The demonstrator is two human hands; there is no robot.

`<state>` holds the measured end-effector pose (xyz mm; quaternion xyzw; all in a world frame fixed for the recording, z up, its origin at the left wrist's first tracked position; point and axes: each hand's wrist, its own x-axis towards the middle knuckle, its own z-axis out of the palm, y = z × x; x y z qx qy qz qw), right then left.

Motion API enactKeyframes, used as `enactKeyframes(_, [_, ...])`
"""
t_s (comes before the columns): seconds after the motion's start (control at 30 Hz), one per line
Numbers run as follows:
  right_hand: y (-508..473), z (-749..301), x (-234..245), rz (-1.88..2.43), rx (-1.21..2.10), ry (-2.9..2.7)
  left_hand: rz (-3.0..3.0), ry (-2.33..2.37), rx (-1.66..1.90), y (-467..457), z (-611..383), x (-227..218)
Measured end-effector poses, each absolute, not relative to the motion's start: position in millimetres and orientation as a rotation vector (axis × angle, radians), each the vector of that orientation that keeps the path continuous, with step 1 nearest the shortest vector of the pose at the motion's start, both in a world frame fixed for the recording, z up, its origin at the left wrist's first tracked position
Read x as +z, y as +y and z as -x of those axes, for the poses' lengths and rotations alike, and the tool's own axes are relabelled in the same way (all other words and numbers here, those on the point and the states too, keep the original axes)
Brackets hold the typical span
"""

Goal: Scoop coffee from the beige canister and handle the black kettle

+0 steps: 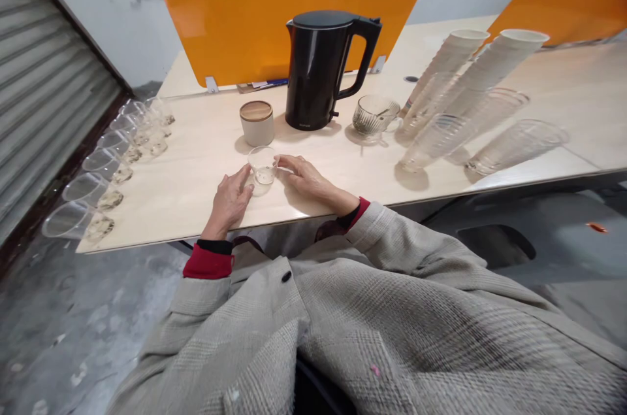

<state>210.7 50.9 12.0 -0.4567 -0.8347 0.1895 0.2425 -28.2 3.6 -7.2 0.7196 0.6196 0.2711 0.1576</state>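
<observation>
A small clear plastic cup (263, 165) stands upright on the pale wooden table (196, 140), close to its front edge. My left hand (230, 200) rests on the table at the cup's left side, fingertips touching it. My right hand (306, 176) lies on the cup's right side, fingers reaching to its rim. Both hands seem to steady the cup between them. Behind it stand a black electric kettle (321, 68) and a beige jar with a wooden lid (257, 122).
A row of several clear cups (105, 163) with something in their bottoms lines the table's left edge. A ribbed glass mug (373, 116) and stacks of paper and clear cups (470, 98) stand at the right. An orange divider (245, 16) backs the table.
</observation>
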Motion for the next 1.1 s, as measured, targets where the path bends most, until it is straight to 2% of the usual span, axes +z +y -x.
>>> enactKeyframes(0.1, [52, -213, 6, 1.254, 0.617, -2.162, -2.071, 1.838, 0.801, 4, 28, -9])
enactKeyframes(0.23, [49, -218, -1, 1.406, 0.385, -2.184, -2.078, 2.093, 0.804, 3, 22, -10])
enactKeyframes(0.4, [36, -217, -2, 1.514, 0.221, -2.353, -2.154, 2.142, 0.550, 1, 12, -7])
enactKeyframes(0.63, [30, -208, 4, 1.631, 0.253, -2.497, -2.140, 2.157, 0.403, 2, 11, -8])
enactKeyframes(1.1, [30, -205, 6, 1.682, 0.274, -2.493, -2.150, 2.152, 0.405, 1, 11, -9])
